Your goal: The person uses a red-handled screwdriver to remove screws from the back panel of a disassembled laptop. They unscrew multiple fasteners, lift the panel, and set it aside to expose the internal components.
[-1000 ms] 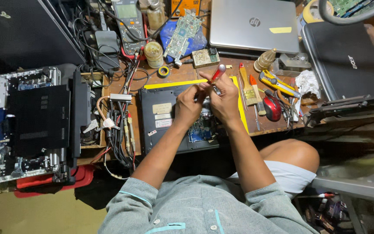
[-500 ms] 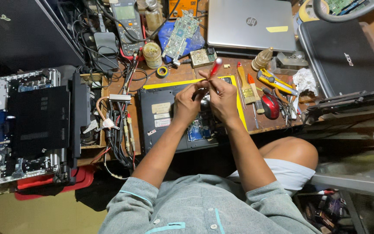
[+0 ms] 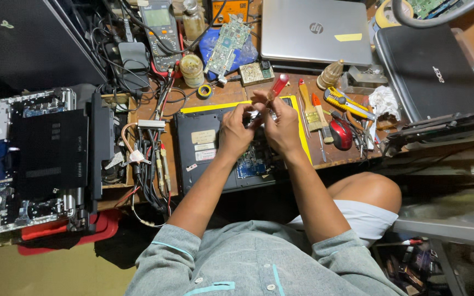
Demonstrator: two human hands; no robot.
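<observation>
An opened black laptop base [image 3: 204, 145] lies bottom-up on the wooden bench, its blue circuit board [image 3: 252, 164] exposed. Both my hands hover over its far edge. My right hand [image 3: 282, 127] grips a screwdriver with a red translucent handle [image 3: 277, 86], the handle pointing up and away. My left hand [image 3: 236, 130] pinches a small metallic part [image 3: 254, 115] against the screwdriver's tip, which is hidden between my fingers.
A closed silver laptop [image 3: 316, 30] and a black laptop [image 3: 432, 68] sit at the back right. Brushes [image 3: 309, 107], a yellow utility knife [image 3: 346, 101], a red mouse [image 3: 340, 134], a multimeter [image 3: 159, 24], tangled cables [image 3: 149, 164] and a dismantled chassis [image 3: 28, 159] crowd the bench.
My hands stayed together over the laptop's far edge. The red screwdriver handle tilted slightly and shifted within my right hand's grip.
</observation>
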